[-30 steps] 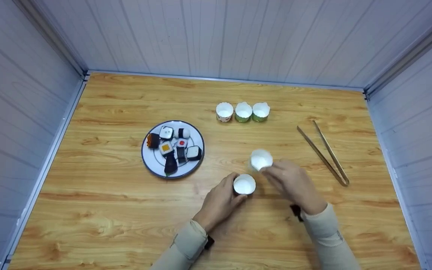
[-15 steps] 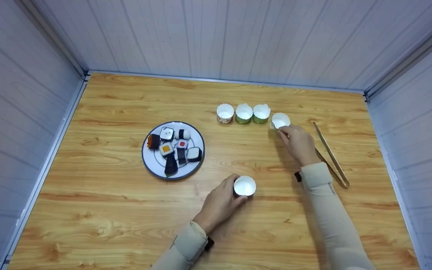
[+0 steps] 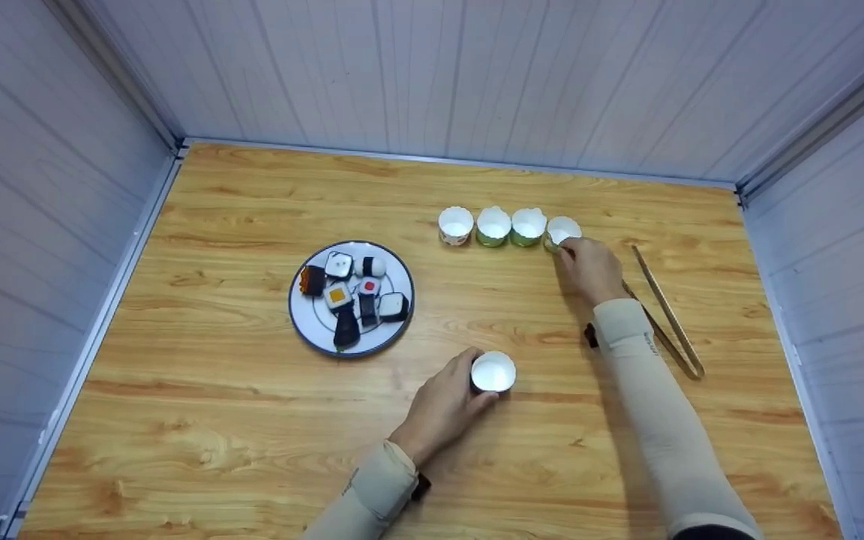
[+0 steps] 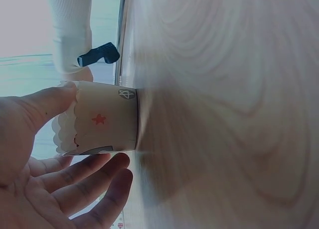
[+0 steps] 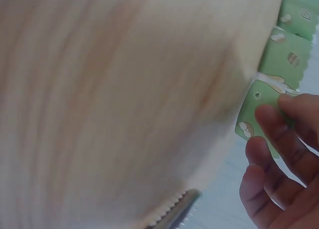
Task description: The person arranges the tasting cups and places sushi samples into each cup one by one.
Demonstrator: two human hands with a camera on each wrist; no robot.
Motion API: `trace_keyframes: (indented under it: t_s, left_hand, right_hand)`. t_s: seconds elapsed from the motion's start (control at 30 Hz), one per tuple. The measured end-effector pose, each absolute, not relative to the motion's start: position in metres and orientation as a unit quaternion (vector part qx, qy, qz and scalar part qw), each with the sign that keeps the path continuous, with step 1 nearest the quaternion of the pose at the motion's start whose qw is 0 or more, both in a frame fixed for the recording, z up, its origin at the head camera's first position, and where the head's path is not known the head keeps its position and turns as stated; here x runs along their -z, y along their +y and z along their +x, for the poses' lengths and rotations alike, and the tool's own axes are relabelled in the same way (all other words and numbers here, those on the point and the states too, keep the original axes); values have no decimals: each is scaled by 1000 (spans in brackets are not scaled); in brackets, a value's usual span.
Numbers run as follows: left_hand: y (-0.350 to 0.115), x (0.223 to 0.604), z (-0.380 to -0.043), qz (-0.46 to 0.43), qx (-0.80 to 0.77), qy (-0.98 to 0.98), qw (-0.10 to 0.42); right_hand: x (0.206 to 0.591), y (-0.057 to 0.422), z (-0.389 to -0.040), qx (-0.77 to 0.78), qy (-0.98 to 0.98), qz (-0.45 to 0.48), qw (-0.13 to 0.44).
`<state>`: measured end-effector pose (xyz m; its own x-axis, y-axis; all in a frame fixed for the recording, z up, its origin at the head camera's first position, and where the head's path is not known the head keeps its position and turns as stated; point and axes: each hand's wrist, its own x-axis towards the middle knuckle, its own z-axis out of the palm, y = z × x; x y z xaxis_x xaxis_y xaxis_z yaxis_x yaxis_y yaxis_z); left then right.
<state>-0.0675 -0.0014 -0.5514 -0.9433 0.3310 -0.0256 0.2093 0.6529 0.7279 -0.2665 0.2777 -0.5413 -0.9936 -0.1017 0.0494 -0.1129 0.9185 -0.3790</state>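
My left hand (image 3: 441, 409) holds a paper baking cup (image 3: 493, 372) upright on the table, thumb on one side and fingers on the other. In the left wrist view this cup (image 4: 102, 121) is pale, with a scalloped rim and a red star. My right hand (image 3: 594, 270) pinches the rim of a green paper baking cup (image 3: 563, 228) between thumb and fingers. This cup (image 5: 258, 103) stands at the right end of a row, close beside another green baking cup (image 5: 286, 57). Farther left in the row are another green cup (image 3: 493, 223) and a patterned one (image 3: 455, 223).
A blue-rimmed plate (image 3: 308, 328) bearing several sushi pieces (image 3: 338, 295) stands left of centre. Metal tongs (image 3: 667, 307) lie right of the right hand, partly hidden by it, with a toothed tip (image 5: 180, 209) in the right wrist view. Pale panels (image 3: 417, 75) wall the wooden table.
My right hand has carried the green baking cup from near the left hand back to the right end of the row. The left hand stays on its cup.
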Motion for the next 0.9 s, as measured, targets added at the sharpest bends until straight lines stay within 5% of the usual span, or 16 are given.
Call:
trace_keyframes:
  t_s: [0.53,0.9]
  left_hand:
    - [0,550,-67,153,-374,911,78]
    - [0,550,-68,142,-381,909,90]
  right_hand:
    - [547,274,-262,-175,-981,52,63]
    - [510,247,-197,-170,-952,166,192]
